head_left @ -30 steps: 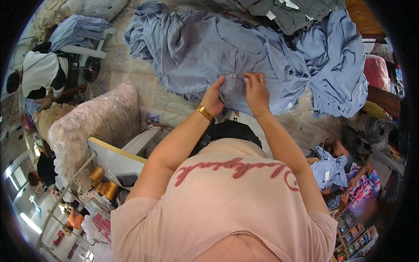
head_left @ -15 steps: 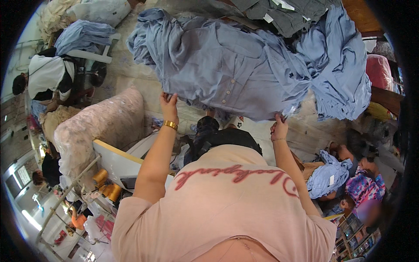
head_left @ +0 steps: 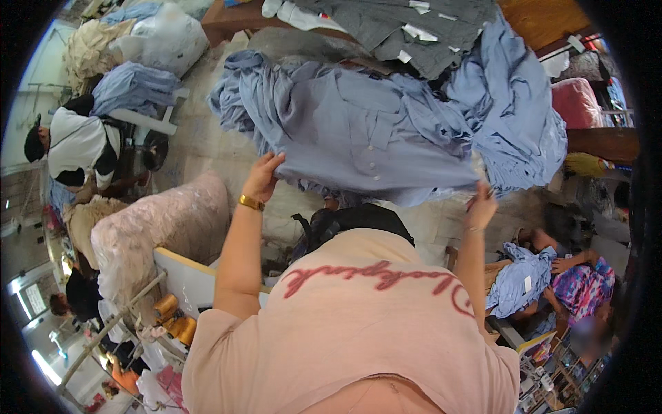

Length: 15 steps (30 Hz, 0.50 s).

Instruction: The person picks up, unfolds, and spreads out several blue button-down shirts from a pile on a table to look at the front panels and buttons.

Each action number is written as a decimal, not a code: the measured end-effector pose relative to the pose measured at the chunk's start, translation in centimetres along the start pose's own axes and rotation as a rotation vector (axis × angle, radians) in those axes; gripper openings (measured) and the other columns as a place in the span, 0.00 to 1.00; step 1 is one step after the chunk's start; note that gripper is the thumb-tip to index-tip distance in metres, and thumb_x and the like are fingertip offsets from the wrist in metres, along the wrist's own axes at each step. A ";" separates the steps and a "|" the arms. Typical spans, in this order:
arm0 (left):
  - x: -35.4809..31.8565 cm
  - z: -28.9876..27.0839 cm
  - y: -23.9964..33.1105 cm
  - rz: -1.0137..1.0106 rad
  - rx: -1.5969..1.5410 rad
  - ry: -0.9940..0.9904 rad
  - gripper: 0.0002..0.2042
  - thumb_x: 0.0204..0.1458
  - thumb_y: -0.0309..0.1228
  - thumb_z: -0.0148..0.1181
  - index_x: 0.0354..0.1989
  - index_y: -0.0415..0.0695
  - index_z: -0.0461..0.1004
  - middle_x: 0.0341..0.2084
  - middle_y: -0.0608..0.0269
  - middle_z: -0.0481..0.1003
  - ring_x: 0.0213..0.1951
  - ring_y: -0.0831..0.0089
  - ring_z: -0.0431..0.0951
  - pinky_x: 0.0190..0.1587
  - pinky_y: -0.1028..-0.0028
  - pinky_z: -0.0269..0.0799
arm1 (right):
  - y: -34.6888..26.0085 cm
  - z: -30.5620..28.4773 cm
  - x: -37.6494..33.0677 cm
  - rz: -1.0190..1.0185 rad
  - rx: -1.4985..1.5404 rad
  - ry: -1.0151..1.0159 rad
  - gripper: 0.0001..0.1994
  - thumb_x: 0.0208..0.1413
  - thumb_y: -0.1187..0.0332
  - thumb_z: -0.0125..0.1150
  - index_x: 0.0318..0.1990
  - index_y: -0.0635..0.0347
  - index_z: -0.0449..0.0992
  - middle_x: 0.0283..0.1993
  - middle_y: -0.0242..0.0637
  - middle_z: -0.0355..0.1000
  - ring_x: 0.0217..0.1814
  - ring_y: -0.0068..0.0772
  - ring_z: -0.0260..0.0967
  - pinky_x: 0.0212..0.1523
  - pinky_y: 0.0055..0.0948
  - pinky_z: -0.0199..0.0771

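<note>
A light blue buttoned shirt (head_left: 324, 138) is spread in front of me, its buttons and a pocket facing up. With closed fingers my left hand (head_left: 262, 178) pinches the near edge at its left corner; a gold watch is on that wrist. The right corner of the same edge is gripped by my right hand (head_left: 480, 207), slightly blurred. Between the two hands the cloth is drawn nearly straight. Bunched blue cloth lies under and beyond the shirt's left end. Touching its right side is a heap of blue garments (head_left: 510, 117).
Dark grey garments (head_left: 427, 38) with white tags lie at the far side. A plastic-wrapped bale (head_left: 165, 221) stands left, near thread cones (head_left: 181, 328). A person in white and black (head_left: 79, 141) bends at far left. At right, another person handles a blue garment (head_left: 517, 283).
My hands have moved farther apart, the right one outward to the right, and the shirt's near edge is stretched straighter. The whole view has shifted slightly.
</note>
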<state>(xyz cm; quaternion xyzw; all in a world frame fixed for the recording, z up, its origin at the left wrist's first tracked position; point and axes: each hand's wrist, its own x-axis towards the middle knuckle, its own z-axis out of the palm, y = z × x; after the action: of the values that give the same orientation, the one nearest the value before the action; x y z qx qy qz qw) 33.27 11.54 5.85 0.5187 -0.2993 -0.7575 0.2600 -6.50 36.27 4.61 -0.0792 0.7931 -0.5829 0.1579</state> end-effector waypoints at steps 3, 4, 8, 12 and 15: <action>0.1 4.0 10.4 0.635 0.403 -0.201 0.10 0.44 0.32 0.57 0.33 0.40 0.72 0.27 0.67 0.71 0.30 0.78 0.68 0.35 0.77 0.63 | -11.5 -2.0 5.4 -0.139 0.425 0.033 0.09 0.48 0.69 0.55 0.20 0.56 0.65 0.13 0.27 0.57 0.10 0.18 0.50 0.11 0.19 0.48; 1.3 5.5 14.3 0.745 0.291 -0.112 0.09 0.44 0.33 0.58 0.29 0.41 0.73 0.25 0.68 0.72 0.29 0.78 0.68 0.35 0.77 0.63 | -15.9 -2.9 6.7 -0.243 0.490 0.002 0.07 0.47 0.69 0.56 0.22 0.58 0.67 0.15 0.26 0.60 0.11 0.16 0.51 0.12 0.17 0.48; -0.3 14.6 29.2 0.951 -0.078 -0.271 0.11 0.44 0.34 0.59 0.32 0.40 0.72 0.27 0.63 0.72 0.31 0.75 0.70 0.36 0.76 0.65 | -31.4 -5.2 7.8 -0.396 0.522 0.083 0.11 0.44 0.68 0.61 0.36 0.62 0.73 0.23 0.25 0.66 0.18 0.17 0.56 0.18 0.17 0.54; -1.1 21.4 38.6 1.034 -0.026 -0.341 0.14 0.45 0.36 0.58 0.38 0.40 0.72 0.31 0.60 0.73 0.32 0.72 0.70 0.35 0.74 0.65 | -39.7 -9.6 8.8 -0.470 0.495 0.114 0.12 0.38 0.67 0.67 0.23 0.59 0.68 0.17 0.27 0.59 0.12 0.18 0.49 0.11 0.19 0.49; -1.3 24.9 42.4 1.126 0.022 -0.374 0.15 0.46 0.36 0.56 0.40 0.41 0.72 0.33 0.60 0.73 0.32 0.72 0.69 0.35 0.73 0.64 | -43.0 -12.7 6.6 -0.539 0.550 0.168 0.12 0.37 0.68 0.67 0.23 0.58 0.67 0.15 0.26 0.57 0.11 0.18 0.48 0.10 0.19 0.46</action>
<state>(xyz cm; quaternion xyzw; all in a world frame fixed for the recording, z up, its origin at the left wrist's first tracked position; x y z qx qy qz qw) 13.81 -12.02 44.34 0.1407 -0.5769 -0.5784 0.5593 -19.52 32.38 47.83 -0.1912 0.5683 -0.7987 -0.0511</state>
